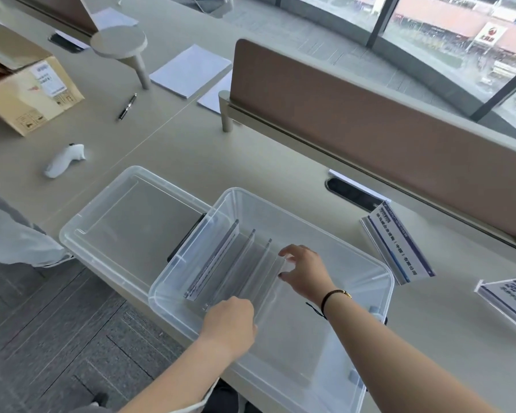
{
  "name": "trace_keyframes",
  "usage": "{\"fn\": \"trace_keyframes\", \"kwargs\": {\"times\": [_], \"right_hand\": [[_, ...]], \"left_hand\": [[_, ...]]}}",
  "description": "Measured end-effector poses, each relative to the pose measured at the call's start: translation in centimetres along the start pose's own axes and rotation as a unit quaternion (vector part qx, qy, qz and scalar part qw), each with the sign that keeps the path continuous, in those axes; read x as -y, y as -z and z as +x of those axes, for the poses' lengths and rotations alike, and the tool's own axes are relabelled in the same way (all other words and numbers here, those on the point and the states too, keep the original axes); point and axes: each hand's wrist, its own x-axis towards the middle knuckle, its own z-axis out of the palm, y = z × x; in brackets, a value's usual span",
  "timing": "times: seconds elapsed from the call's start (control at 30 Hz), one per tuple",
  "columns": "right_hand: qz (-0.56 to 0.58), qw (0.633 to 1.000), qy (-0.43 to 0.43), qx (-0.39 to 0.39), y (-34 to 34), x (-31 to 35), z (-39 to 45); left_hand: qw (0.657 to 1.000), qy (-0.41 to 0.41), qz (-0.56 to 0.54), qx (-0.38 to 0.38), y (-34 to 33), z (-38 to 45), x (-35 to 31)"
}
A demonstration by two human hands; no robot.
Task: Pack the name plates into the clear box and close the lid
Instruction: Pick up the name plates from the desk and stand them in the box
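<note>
From the head camera, both hands are working inside the clear box (355, 263), which is sitting on the surface (280, 162) at its near edge. The right hand (306, 271) is pinching the far end of a transparent name plate (262, 281) with curled fingers, while the left hand (231, 318) is curling round its near end, lowering it beside three plates already standing in a row (221, 263). Two more printed plates are waiting on the surface to the right, one near (396, 242), one cut off by the frame edge (507, 302). The lid (131, 222) is lying open-side up just left of the box. The risk here: the standing plates are leaning, so a nudge could be toppling them like dominoes. The held plate is nearly invisible against the box, so its exact edges and whether it is touching the floor are hard to tell.
</note>
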Motion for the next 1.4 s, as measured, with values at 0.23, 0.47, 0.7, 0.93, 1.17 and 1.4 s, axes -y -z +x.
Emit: {"fn": "trace_keyframes", "kwargs": {"times": [0.23, 0.47, 0.7, 0.93, 1.17, 1.4], "right_hand": [[0.011, 1.0, 0.003, 0.002, -0.3, 0.2, 0.2], [0.02, 1.0, -0.006, 0.006, -0.3, 0.1, 0.3], [0.026, 1.0, -0.011, 0.004, -0.2, 0.3, 0.6], [0.03, 0.999, -0.019, 0.002, -0.1, 0.2, 0.8], [0.029, 0.999, -0.027, 0.006, -0.1, 0.3, 0.9], [0.016, 0.999, -0.033, 0.017, 0.2, 0.6, 0.5]], "left_hand": [[1.0, -0.007, 0.013, -0.009, 0.1, 0.0, 0.4], [1.0, -0.011, -0.021, 0.011, 0.3, 0.5, 1.1], [0.995, -0.004, -0.101, 0.024, 0.3, 1.7, 2.2], [0.994, -0.009, -0.109, 0.026, 0.6, 2.6, 2.0], [0.993, -0.011, -0.109, 0.032, 0.9, 2.4, 2.1], [0.971, 0.005, -0.241, 0.013, 2.2, 2.8, 3.4]]}}
